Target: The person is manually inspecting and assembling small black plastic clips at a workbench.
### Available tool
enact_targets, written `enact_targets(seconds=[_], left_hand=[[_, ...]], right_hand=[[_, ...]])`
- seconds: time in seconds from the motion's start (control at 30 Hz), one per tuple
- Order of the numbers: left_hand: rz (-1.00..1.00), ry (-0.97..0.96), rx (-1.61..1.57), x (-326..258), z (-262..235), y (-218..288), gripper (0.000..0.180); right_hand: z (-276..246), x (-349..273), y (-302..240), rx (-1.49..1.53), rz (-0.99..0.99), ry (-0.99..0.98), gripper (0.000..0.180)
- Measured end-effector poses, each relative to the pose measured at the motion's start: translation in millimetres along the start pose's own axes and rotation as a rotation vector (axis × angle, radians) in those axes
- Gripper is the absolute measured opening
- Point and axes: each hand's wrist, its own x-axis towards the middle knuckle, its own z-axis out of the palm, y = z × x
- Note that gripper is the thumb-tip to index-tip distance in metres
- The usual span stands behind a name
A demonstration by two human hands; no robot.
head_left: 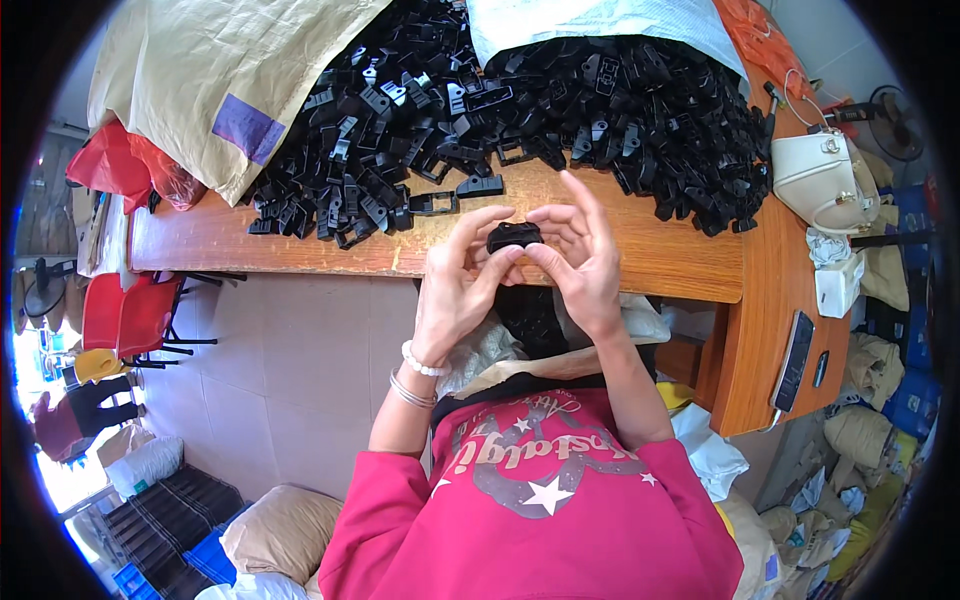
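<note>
Between the thumbs and fingers of the left hand and right hand, a small black plastic part is grasped just above the centre of the frame; the right index finger stretches upward, clear of it. A white beaded bracelet circles the left wrist, with bangles beside it. Beyond the fingertips, a frame-shaped black part lies on the wooden table. Across the upper middle spreads a heap of black plastic parts, partly covered by a beige sack at upper left and a white sack at top centre. A cream handbag sits at upper right, a smartphone below it.
</note>
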Motion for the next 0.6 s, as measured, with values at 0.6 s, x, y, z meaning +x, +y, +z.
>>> enact_targets(seconds=[0.6], left_hand=[[0.569,0.025,1.275,47.3,-5.5,-19.4,0.025]], right_hand=[[-8.9,80.7,17.2,-1.257,-0.395,0.031,0.026]])
